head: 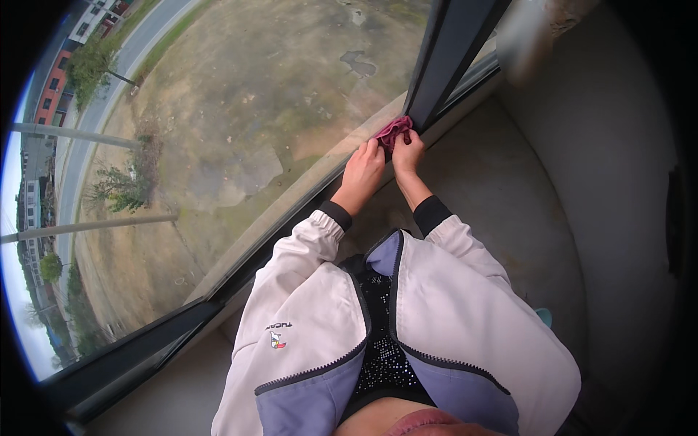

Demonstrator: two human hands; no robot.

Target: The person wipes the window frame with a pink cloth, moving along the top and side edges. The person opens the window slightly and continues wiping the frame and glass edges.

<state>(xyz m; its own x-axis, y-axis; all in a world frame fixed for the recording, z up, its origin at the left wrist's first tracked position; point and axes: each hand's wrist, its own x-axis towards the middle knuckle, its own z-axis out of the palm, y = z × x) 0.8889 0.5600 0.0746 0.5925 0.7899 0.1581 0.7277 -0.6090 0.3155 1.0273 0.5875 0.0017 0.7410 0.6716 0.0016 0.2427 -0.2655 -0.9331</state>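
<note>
A crumpled dark red cloth (393, 132) is bunched in the corner where the window's bottom rail meets a dark upright frame post (444, 54). My right hand (408, 152) grips the cloth with bent fingers and thumb. Just to its left, my left hand (362, 170) has its curled fingertips at the cloth's lower left edge, over the dark bottom rail (305, 219). Whether those fingers pinch the cloth or only press beside it is hard to make out.
Beyond the glass lie bare ground (245, 98), a road (82, 158) and buildings. Below the window is a grey floor (491, 180) beside a plain wall (605, 141). A light blue-green object (544, 316) shows partly past my right sleeve. Something pale and blurred (523, 43) hangs at upper right.
</note>
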